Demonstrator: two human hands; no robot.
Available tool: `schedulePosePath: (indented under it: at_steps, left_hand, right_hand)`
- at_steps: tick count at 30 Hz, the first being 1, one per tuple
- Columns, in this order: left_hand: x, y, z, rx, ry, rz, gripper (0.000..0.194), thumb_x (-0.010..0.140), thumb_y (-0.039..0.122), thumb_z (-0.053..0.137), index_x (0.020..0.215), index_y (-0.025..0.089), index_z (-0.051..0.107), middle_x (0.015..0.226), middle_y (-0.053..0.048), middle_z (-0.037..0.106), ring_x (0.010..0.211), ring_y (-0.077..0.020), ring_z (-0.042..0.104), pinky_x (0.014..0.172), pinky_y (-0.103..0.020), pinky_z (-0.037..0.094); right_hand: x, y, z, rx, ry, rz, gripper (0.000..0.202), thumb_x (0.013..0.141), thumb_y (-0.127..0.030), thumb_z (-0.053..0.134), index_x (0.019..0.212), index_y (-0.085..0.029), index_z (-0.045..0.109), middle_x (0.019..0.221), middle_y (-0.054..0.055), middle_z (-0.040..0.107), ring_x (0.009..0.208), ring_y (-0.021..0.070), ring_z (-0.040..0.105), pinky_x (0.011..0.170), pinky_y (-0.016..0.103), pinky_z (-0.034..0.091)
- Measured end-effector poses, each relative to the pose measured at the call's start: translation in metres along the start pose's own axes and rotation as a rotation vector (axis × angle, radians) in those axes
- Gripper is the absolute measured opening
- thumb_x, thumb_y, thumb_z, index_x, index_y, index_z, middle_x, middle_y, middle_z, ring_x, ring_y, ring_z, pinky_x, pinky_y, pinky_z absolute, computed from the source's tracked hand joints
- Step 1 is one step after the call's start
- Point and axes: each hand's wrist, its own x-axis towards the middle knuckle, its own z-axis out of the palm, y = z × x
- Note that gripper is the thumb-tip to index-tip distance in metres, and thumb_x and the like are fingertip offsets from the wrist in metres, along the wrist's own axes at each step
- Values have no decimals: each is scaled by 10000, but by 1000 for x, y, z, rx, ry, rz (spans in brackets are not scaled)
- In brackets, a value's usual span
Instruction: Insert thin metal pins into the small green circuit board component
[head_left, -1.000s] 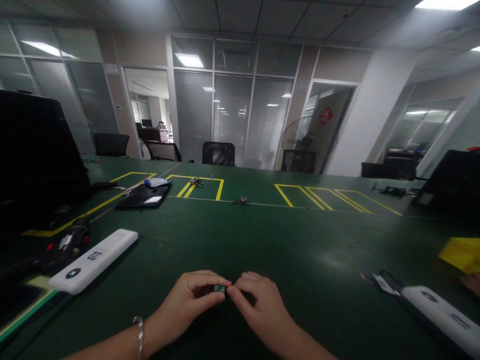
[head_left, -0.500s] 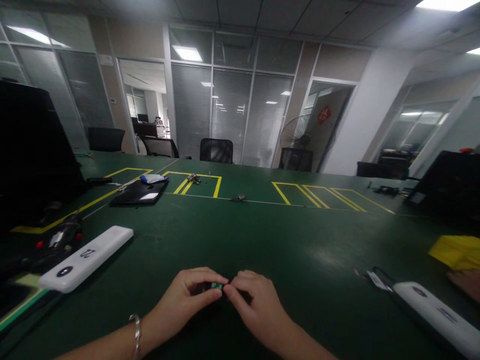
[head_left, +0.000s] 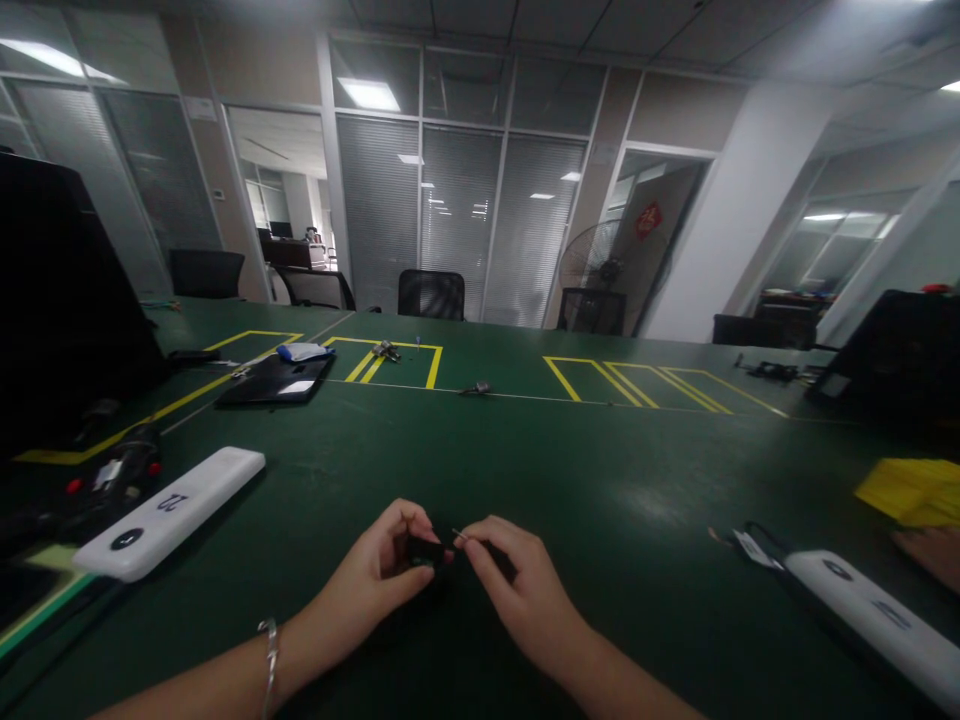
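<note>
Low over the near part of the green table (head_left: 570,470), my left hand (head_left: 382,560) pinches a small dark block (head_left: 426,552) with a hint of green on its lower side. Its exact kind is too small to make out. Close on its right, my right hand (head_left: 517,570) holds a thin, light-coloured pin-like piece (head_left: 459,534) between thumb and forefinger. The tip of this piece points toward the block, and a narrow gap shows between the two hands. A silver bracelet (head_left: 268,650) circles my left wrist.
White numbered power banks lie at left (head_left: 171,512) and right (head_left: 877,615). A person's hand (head_left: 930,558) is at the right edge, by a yellow object (head_left: 911,490). Farther back are a black tablet-like slab (head_left: 262,383), small metal parts (head_left: 386,350) and another metal part (head_left: 480,388).
My hands have drawn slightly apart. My left hand has turned the block so its dark side shows instead of green, and the thin piece in my right hand is now visible.
</note>
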Motion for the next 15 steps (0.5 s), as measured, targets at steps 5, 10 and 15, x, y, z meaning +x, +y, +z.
schedulePosePath:
  at_steps: [5,10,15]
  left_hand:
    - [2,4,2,109,4,-5,195,774,228,686,917,194,558,871,-8,577,826,-189,548,735,-325,428]
    - [2,1,2,89,39,6,323,819,258,639,1127,246,540,953,-17,601,911,-208,568,808,-345,441]
    - [-1,-1,0,334,27,80,304,910,254,519,1206,279,580,1149,-51,583,1073,-234,538,937,-373,412]
  right_hand:
    - [-3,-1,2,20,-93,-72,172,933,-235,530,1032,-234,671,882,23,625,810,149,593,713,248,432]
    - [-4,2,3,3,-99,-87,176,944,-250,516,987,-219,683,868,28,617,801,149,590,706,253,429]
    - [-2,4,3,-91,-72,-43,223,965,-259,478,909,-205,686,817,19,610,764,140,579,674,245,413]
